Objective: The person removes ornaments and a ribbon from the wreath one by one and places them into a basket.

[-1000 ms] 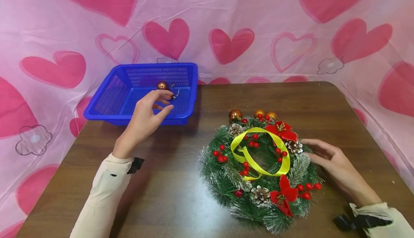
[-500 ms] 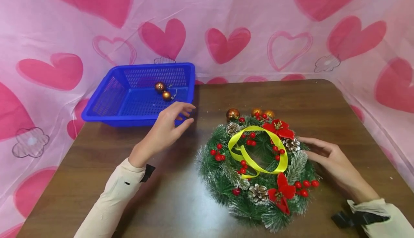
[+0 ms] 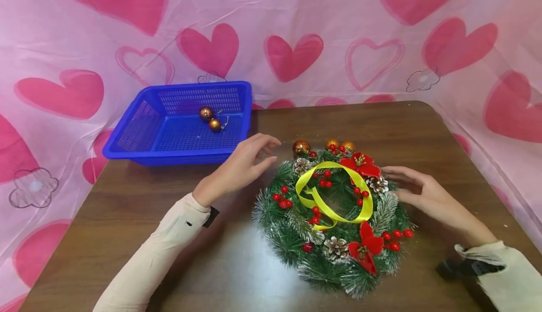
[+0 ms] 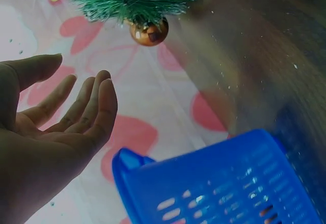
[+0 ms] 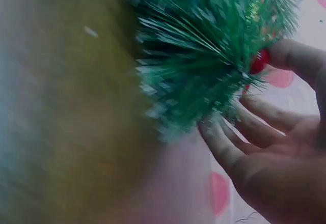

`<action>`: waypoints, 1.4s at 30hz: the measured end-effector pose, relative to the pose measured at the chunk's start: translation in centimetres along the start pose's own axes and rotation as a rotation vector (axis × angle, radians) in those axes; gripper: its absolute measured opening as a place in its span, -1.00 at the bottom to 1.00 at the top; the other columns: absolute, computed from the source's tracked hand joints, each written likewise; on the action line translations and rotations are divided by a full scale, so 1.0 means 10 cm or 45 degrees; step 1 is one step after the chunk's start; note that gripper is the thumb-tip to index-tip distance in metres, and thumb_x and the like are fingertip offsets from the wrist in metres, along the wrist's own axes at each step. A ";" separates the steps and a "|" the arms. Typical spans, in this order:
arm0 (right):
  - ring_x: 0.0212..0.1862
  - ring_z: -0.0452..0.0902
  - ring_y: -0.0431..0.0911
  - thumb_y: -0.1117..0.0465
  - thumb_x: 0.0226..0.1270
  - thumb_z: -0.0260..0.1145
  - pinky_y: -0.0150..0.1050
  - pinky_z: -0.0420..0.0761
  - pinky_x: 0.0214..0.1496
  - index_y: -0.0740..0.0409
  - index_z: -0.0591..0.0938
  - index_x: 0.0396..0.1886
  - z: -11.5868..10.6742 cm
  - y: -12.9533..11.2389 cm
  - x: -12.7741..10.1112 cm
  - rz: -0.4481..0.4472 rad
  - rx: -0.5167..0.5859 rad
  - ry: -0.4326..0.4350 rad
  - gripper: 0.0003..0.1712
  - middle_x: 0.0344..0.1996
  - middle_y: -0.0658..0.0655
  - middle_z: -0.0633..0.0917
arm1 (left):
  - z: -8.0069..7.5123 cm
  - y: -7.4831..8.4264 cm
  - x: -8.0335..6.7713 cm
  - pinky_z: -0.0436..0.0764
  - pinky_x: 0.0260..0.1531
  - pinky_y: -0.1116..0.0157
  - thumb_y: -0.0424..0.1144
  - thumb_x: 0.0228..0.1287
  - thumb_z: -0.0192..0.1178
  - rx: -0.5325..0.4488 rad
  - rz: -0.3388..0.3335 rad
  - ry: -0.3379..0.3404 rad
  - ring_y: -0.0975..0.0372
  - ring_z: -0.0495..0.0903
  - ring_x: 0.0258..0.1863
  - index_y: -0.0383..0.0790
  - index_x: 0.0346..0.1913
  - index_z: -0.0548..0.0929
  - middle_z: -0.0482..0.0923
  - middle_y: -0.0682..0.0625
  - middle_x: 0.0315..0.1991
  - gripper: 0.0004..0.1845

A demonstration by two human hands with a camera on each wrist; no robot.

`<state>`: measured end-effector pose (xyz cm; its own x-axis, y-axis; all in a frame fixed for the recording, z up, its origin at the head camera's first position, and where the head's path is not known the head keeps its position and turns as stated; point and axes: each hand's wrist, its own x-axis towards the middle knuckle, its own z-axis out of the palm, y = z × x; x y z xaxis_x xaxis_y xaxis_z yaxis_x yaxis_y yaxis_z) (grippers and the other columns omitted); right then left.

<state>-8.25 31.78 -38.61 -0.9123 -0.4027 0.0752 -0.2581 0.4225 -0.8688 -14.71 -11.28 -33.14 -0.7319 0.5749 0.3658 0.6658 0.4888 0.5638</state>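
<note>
In the head view, a green Christmas wreath (image 3: 292, 251) lies on the table, trimmed with red berries, pinecones and red flowers. A loop of yellow ribbon (image 3: 367, 204) sits on top of it. My left hand (image 3: 245, 164) hovers between basket and wreath with loosely bent fingers and nothing in them. The left wrist view shows its spread fingers (image 4: 86, 102) short of a copper bauble (image 4: 149, 32) at the wreath's edge. My right hand (image 3: 436, 204) touches the wreath's right side; in the right wrist view its thumb (image 5: 298, 58) is beside a red berry (image 5: 259, 61).
A blue plastic basket (image 3: 178, 154) stands at the back left, holding two copper baubles (image 3: 206, 114). A larger brown bauble (image 3: 301, 148) and two gold baubles (image 3: 332, 144) sit behind the wreath. A pink heart-patterned cloth (image 3: 330, 11) hangs behind the table (image 3: 203, 265).
My left hand has moved right, away from over the basket and towards the back left of the wreath. My right hand has shifted slightly forward along the wreath's right side.
</note>
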 end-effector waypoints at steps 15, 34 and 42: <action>0.17 0.42 -0.48 0.35 0.30 0.37 -0.49 0.53 0.08 0.42 0.37 0.38 -0.24 -0.15 0.46 -0.019 -0.184 -0.471 -0.32 0.25 0.37 0.52 | 0.21 -0.25 0.26 0.65 -0.08 0.16 -0.38 0.31 0.29 -0.078 -0.057 -0.102 0.03 0.61 0.01 -0.37 0.10 0.59 0.59 -0.20 0.02 -0.67; 0.30 0.37 0.33 0.40 0.22 0.38 -0.20 0.64 0.10 0.50 0.34 0.37 -0.33 -0.28 0.65 0.113 -0.388 -0.544 -0.26 0.30 0.43 0.44 | 0.41 -0.49 0.41 0.54 0.16 0.14 -0.17 0.44 0.20 -0.182 -0.324 -0.335 0.10 0.60 0.08 -0.28 0.33 0.44 0.57 -0.15 0.14 -0.51; 0.29 0.40 0.27 0.30 0.26 0.40 -0.29 0.58 0.13 0.44 0.36 0.38 -0.34 -0.26 0.69 0.093 -0.390 -0.564 -0.27 0.30 0.37 0.47 | 0.41 -0.54 0.36 0.54 0.15 0.09 -0.14 0.48 0.14 -0.238 -0.355 -0.365 0.07 0.58 0.11 -0.23 0.44 0.33 0.55 -0.17 0.16 -0.44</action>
<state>-15.02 30.69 -34.16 -0.7268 -0.6393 -0.2511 -0.3405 0.6528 -0.6767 -20.37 -9.21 -37.91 -0.7922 0.6097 -0.0245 0.3917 0.5389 0.7458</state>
